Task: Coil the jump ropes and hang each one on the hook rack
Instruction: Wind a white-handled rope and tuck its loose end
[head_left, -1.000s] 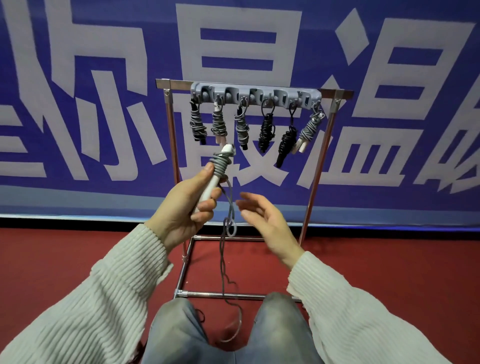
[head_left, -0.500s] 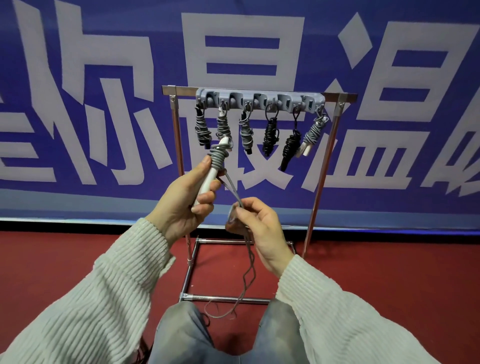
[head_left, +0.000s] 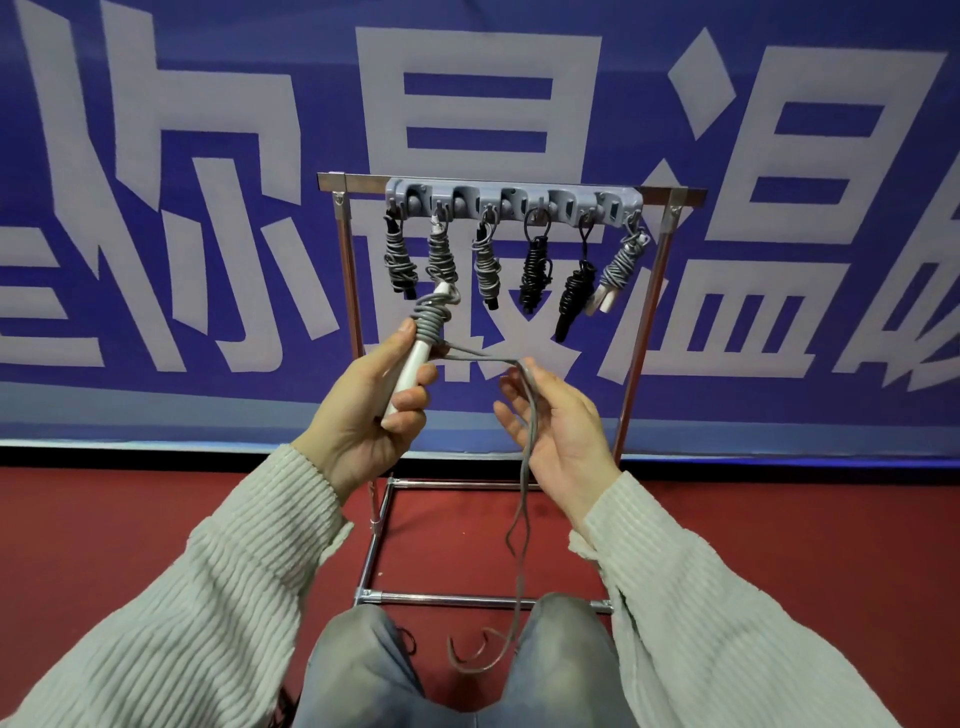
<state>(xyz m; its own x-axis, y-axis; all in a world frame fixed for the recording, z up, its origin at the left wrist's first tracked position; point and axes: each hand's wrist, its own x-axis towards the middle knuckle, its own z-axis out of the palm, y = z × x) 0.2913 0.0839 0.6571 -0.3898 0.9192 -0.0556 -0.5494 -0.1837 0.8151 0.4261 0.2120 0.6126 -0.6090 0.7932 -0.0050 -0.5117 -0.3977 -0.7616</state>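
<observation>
The thin grey cord of the jump rope looks light, limp and smooth, so it will likely sag and slip off its turns unless kept taut; the stiff white plastic handles are the sound place to grip, with the cord guided close to where it winds on. The left hand is raised in front of the chest, its fingers and thumb curled firmly round the handles, which tilt up and to the right, with several grey turns already wound about their upper end. From there the cord runs right, nearly level, to the right hand, which is held palm-up beside the left one, fingers spread and only loosely bent; the cord is draped over the fingers rather than pinched, then falls in a long slack strand to a loose tail between the knees. Beyond the hands stands the chrome tube stand carrying a grey plastic hook rack across its top bar, from which six coiled ropes hang, four grey and two black. I judge the winding about half done.
</observation>
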